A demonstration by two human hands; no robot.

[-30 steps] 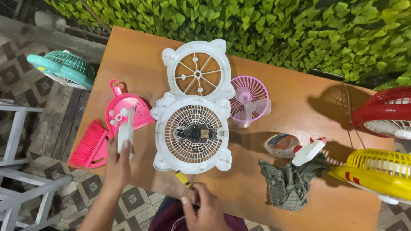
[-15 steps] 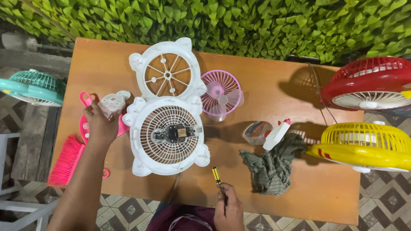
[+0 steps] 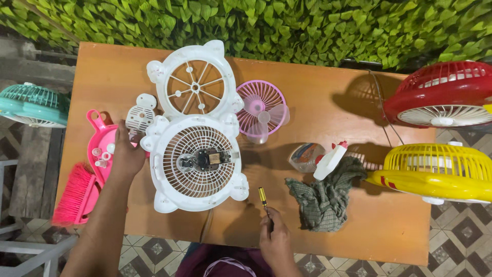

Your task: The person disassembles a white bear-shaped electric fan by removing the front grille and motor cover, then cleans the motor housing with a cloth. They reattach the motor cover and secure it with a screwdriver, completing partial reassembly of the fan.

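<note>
I read the left hand [image 3: 127, 154] as resting at the left rim of the white fan housing [image 3: 197, 163], which lies flat on the desk [image 3: 328, 102] with its grille up and the small motor [image 3: 207, 159] showing at its centre. The left fingers [image 3: 123, 134] are curled loosely together and point away from me toward the small white cover piece [image 3: 140, 116], which lies just beyond the fingertips; whether they touch it I cannot tell. The housing lies immediately to the right of those fingers, touching or nearly touching the hand.

The right hand [image 3: 275, 241] sits at the near edge of the desk, fingers pressed together around a screwdriver [image 3: 264, 200] with a yellow-and-black handle. Its long axis runs away from me, tilted slightly left, with the handle end toward the lower right corner of the housing. The left hand is the nearer to the housing; the right stands a short way off, below and to its right.

To the left of the left hand lie a pink dustpan [image 3: 102, 149] holding small white parts and a pink brush [image 3: 74, 192].

Against the earlier frame: the left hand then held the small white cover piece lifted; now that piece lies on the desk and the hand is lowered beside the housing. The right hand holds the screwdriver much as it did.
</note>
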